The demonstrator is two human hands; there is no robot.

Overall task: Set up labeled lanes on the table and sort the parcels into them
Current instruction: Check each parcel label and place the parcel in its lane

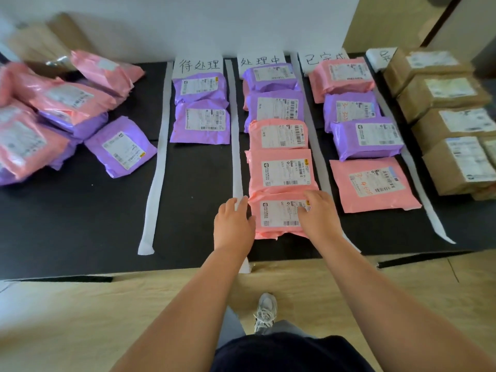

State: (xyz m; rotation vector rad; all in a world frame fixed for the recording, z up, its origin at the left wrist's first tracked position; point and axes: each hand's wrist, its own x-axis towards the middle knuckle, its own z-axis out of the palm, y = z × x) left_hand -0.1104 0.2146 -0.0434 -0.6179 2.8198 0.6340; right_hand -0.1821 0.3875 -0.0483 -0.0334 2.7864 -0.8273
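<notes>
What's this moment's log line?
pink parcel: near end of second lane | left hand: touches its left edge | right hand: rests on top | unsorted pile: far left

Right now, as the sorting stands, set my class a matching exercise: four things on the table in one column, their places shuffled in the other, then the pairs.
Things
1. nearest pink parcel
2. cardboard boxes
3. unsorted heap
4. purple parcels below the 待处理 sign

Places
a. far left, outside the lanes
b. leftmost lane
c. second lane, touched by left hand and right hand
d. rightmost lane

Pairs: 1-c, 2-d, 3-a, 4-b
</notes>
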